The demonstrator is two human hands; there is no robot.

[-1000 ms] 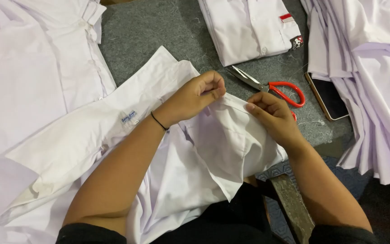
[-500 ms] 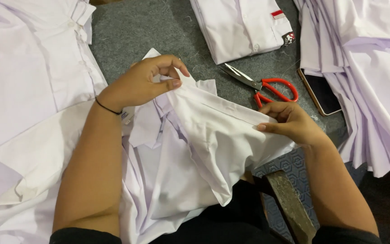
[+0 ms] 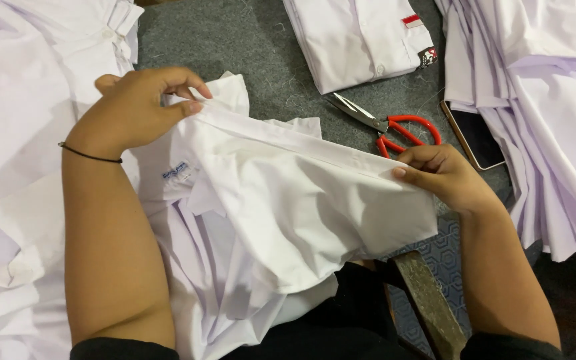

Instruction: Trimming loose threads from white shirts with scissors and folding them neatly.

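1. Head view, the hands: the left hand (image 3: 143, 107) pinches one end of a folded edge of the white shirt (image 3: 288, 213), and the right hand (image 3: 443, 175) grips the other end, thumb on top. Both are closed on cloth, with the edge drawn straight between them.

2. Head view, the change: a second ago the two hands were bunched together at the middle of the shirt; half a second ago the left had swung out. Now they stand well apart, so the edge is pulled taut and flat, which I judge to be smoothing or checking a seam.

3. Head view, around the shirt: red-handled scissors (image 3: 395, 127) lie on the grey mat (image 3: 248, 47) just beyond it, near the right hand. A dark phone (image 3: 478, 137) lies beside the scissors. A folded shirt (image 3: 361, 37) sits farther off.
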